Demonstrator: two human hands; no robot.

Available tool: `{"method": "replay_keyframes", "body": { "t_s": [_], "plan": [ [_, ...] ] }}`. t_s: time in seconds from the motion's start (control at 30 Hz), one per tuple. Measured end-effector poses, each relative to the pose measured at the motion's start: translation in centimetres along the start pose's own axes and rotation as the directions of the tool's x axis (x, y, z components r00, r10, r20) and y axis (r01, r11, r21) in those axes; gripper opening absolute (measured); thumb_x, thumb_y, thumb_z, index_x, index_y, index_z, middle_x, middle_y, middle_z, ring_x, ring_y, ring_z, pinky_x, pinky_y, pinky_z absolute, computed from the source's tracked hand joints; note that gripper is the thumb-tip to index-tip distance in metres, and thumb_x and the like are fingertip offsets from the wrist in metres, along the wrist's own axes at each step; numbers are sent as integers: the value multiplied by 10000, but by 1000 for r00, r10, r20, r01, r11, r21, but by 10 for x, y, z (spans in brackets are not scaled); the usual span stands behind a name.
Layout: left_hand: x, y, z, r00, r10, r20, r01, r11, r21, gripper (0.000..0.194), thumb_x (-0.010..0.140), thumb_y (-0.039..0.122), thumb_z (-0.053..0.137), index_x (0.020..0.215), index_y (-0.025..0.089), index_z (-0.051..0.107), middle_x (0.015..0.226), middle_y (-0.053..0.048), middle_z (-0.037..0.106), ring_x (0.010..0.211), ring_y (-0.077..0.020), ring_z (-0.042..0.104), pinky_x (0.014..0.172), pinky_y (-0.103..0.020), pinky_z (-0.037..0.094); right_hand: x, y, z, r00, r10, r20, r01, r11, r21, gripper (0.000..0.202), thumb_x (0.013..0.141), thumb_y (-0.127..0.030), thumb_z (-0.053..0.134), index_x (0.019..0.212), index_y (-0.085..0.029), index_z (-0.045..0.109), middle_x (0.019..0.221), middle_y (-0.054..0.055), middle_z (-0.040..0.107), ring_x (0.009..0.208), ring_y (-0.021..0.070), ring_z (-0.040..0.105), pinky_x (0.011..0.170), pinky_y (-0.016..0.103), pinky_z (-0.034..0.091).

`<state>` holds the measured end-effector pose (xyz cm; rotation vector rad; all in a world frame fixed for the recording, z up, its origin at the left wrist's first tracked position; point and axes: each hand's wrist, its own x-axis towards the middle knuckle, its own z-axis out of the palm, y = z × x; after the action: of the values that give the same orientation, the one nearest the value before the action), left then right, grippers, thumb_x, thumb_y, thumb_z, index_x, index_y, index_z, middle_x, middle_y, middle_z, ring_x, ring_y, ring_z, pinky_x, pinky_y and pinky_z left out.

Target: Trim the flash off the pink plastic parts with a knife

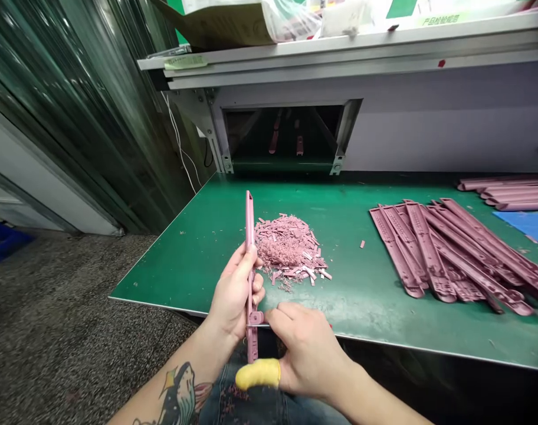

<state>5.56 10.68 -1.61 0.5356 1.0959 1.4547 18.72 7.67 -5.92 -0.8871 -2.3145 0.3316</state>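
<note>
My left hand (236, 289) is wrapped round a long pink plastic part (250, 221), which stands nearly upright at the table's front edge. My right hand (308, 348), its thumb in a yellow cover (259, 373), is closed on a thin tool whose narrow metal blade (263, 325) lies across the lower part of the pink piece. Most of the tool's handle is hidden in the fist; a red tip shows at its right. Behind the hands a heap of pink shavings and small offcuts (289, 245) lies on the green table (340, 206).
Several long pink parts (432, 254) lie piled on the right of the table, with more (512, 192) behind them beside a blue sheet (528, 227). A shelf (340, 59) crosses above, over an opening with a dark belt (286, 136) carrying two pink parts.
</note>
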Motion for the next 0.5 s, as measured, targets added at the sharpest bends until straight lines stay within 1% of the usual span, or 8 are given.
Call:
{"method": "replay_keyframes", "body": {
  "t_s": [0.1,0.17,0.23,0.27,0.33,0.4,0.47,0.5],
  "plan": [
    [-2,0,3,1000,-3,-5,3,1000,-31,223,834,369,647,992,225,585,777,48,482,404,-2,367,281,-98,280,-1,4,0,997,-68,-29,67,997,-38,679,814,-796,324,598,-175,491,559,2,492,492,117,369,498,286,136],
    [-1,1,4,1000,0,-13,-1,998,-67,213,838,356,646,991,221,587,782,48,500,400,1,379,278,-94,288,-5,4,-1,985,-173,-7,173,984,-34,638,905,-695,289,595,-175,491,553,4,497,484,118,363,500,299,134],
    [0,4,4,1000,-20,-12,18,993,-116,201,859,358,619,981,203,580,793,38,528,404,-4,415,274,-97,307,-9,4,-3,963,-267,21,267,964,25,615,975,-581,237,602,-174,509,545,3,494,477,120,360,500,303,146],
    [0,6,4,999,-41,-1,40,989,-145,199,878,361,589,980,190,576,802,28,544,411,-11,442,274,-102,324,-10,4,-4,962,-272,22,270,960,68,620,980,-572,222,624,-173,536,547,2,491,478,121,366,499,299,158],
    [0,10,2,994,-98,48,106,972,-210,224,927,364,500,990,162,573,815,7,569,428,-26,489,277,-113,359,-10,5,-6,981,-193,12,189,970,151,648,921,-679,260,726,-167,605,573,0,492,500,126,399,500,280,196],
    [0,13,1,981,-145,128,176,945,-276,278,969,352,401,1046,145,570,809,-2,580,431,-29,509,281,-115,379,-7,7,-7,997,-79,8,76,981,178,730,790,-815,339,830,-151,638,614,5,507,534,137,430,506,267,227],
    [-2,14,2,964,-163,210,227,914,-335,324,990,342,335,1116,143,557,782,4,577,410,-21,499,276,-106,372,-2,8,-6,999,-44,4,43,987,158,774,723,-863,358,803,-145,637,613,8,502,543,141,426,504,267,227],
    [-3,15,3,956,-163,244,246,900,-360,338,995,338,316,1149,144,546,771,8,575,401,-17,493,273,-98,364,0,9,-6,998,-57,-2,56,988,145,754,747,-848,344,750,-149,626,598,6,494,536,138,413,500,270,217]
  ]
}}
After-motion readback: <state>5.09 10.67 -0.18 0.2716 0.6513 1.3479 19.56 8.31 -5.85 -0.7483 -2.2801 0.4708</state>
